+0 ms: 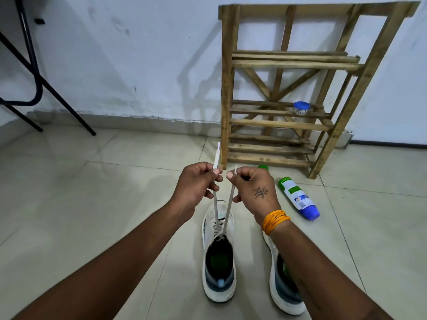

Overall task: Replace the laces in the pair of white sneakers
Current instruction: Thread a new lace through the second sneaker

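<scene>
Two white sneakers stand on the tiled floor, heels toward me. The left sneaker is laced with a white lace whose two ends rise taut from its top eyelets. My left hand pinches one end, whose tip sticks up above my fingers. My right hand pinches the other end close beside it. Both hands hover above the shoe's toe. The right sneaker is largely hidden under my right forearm; its lacing cannot be seen.
A wooden shoe rack leans at the wall, with a small blue-lidded jar on a slat. A green-and-blue bottle lies on the floor right of my hands, a green cap behind them. Black metal furniture legs stand far left.
</scene>
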